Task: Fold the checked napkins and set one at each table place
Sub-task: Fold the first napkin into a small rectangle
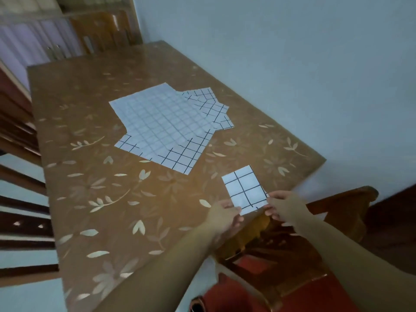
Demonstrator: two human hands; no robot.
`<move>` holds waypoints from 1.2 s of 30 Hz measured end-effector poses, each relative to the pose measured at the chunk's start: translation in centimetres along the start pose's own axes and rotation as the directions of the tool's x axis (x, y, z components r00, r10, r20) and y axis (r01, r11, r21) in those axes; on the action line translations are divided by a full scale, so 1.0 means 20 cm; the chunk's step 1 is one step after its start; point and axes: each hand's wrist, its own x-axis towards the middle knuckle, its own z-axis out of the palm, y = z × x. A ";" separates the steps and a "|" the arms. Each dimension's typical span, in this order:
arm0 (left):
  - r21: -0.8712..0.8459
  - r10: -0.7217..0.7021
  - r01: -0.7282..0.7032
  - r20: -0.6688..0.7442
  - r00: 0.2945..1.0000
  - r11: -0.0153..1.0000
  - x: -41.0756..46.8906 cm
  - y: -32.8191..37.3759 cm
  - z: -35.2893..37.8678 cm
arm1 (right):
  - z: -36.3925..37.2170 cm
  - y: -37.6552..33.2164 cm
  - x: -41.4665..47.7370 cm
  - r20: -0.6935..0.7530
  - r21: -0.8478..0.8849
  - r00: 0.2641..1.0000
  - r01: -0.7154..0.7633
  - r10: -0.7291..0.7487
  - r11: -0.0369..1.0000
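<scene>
A small folded checked napkin (244, 188), white with black lines, lies at the table's near right edge. My left hand (225, 218) pinches its near left corner and my right hand (282, 206) pinches its near right corner. Farther in, at the middle of the brown flower-patterned table (101, 199), several unfolded checked napkins (162, 124) lie flat in an overlapping pile.
A wooden chair with a red seat (292, 278) stands below my hands at the table's right side. More chair backs (20, 199) line the left side. A wooden cabinet (101, 30) stands beyond the far end, and a pale wall runs along the right.
</scene>
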 end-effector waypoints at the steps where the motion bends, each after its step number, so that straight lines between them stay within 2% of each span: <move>1: 0.006 0.011 -0.011 -0.034 0.999 1.000 0.04 -0.01 0.02 | -0.01 0.01 0.05 0.031 -0.027 0.999 0.020 -0.020 0.999; 6: -0.042 0.014 -0.023 -0.191 0.981 0.999 0.16 -0.05 0.12 | -0.07 0.01 0.26 0.173 -0.073 0.981 0.104 -0.090 0.992; 11: -0.128 -0.069 0.033 -0.291 0.954 0.991 0.26 -0.11 0.27 | -0.11 0.07 0.45 0.260 -0.098 0.965 0.073 -0.046 0.992; 22: -0.090 -0.032 -0.005 -0.405 0.914 0.996 0.37 -0.13 0.35 | -0.10 0.16 0.66 0.266 -0.183 0.962 0.118 -0.066 0.976; 28: 0.113 0.040 0.009 -0.424 0.905 0.994 0.31 -0.13 0.23 | -0.08 0.16 0.66 0.229 -0.241 0.971 0.127 -0.070 0.962; 31: 0.176 0.074 -0.002 -0.404 0.912 0.984 0.23 -0.09 0.11 | -0.09 0.14 0.64 0.145 -0.299 0.982 0.163 -0.124 0.940; 36: 0.337 0.233 -0.111 -0.348 0.908 0.935 0.11 0.05 -0.20 | -0.01 0.00 0.49 0.046 -0.202 0.984 0.178 -0.172 0.963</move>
